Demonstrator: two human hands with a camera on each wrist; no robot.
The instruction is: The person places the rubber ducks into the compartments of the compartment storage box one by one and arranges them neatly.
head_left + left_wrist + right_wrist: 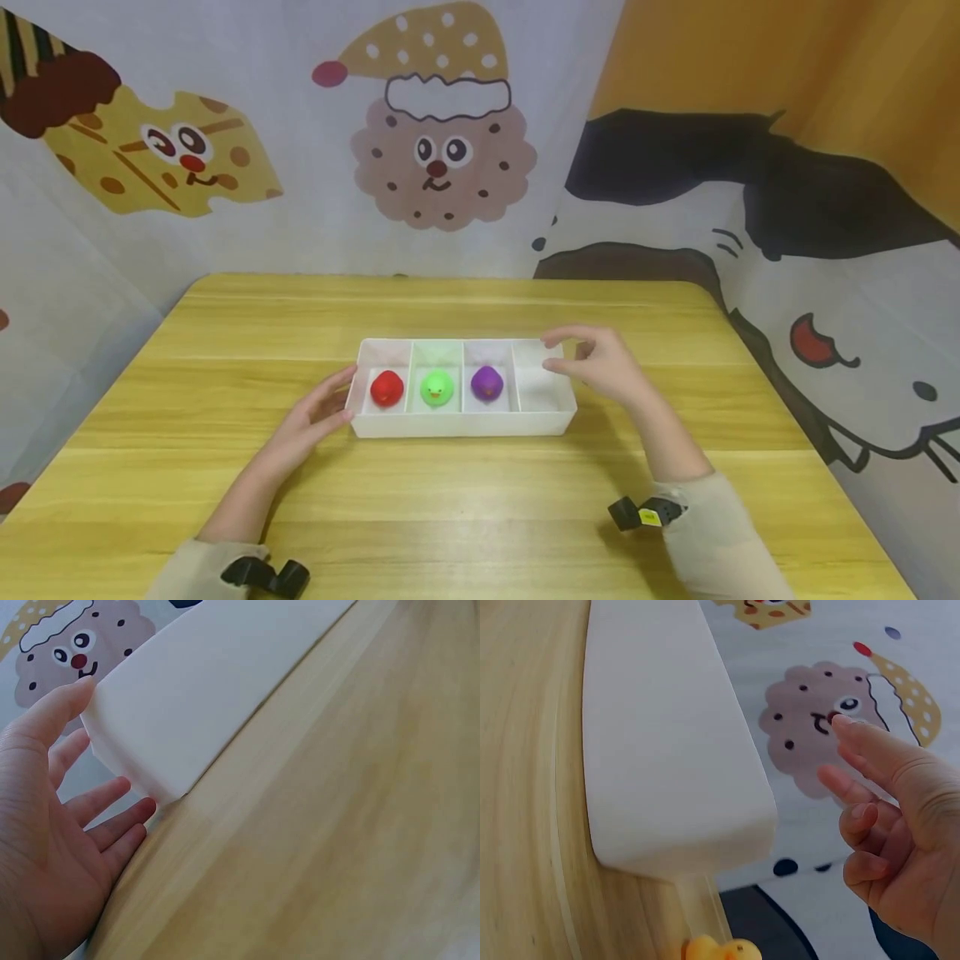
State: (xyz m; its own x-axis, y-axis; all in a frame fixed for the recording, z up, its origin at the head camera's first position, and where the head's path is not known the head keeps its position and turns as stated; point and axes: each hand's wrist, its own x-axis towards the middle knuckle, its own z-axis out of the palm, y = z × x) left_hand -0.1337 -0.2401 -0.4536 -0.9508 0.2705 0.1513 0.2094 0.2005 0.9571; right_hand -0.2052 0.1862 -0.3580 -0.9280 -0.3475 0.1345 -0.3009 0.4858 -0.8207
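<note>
A white tray (461, 425) with four side-by-side compartments stands on the table. From the left, its compartments hold a red toy duck (387, 388), a green toy duck (437, 387) and a purple toy duck (487, 383); the rightmost shows bare. My left hand (307, 423) touches the tray's left end, thumb at the front corner and fingers spread along the side. Over the rightmost compartment, my right hand (606, 367) has thumb and index finger apart with nothing between them. Beyond the tray's right end, a yellow-orange toy duck (724, 949) shows partly in the right wrist view.
The wooden table (450, 508) carries the tray near its middle. Behind it hangs a cloth (277, 242) printed with cartoon figures. Each wrist wears a black camera strap, the right one (647, 512) over a light sleeve.
</note>
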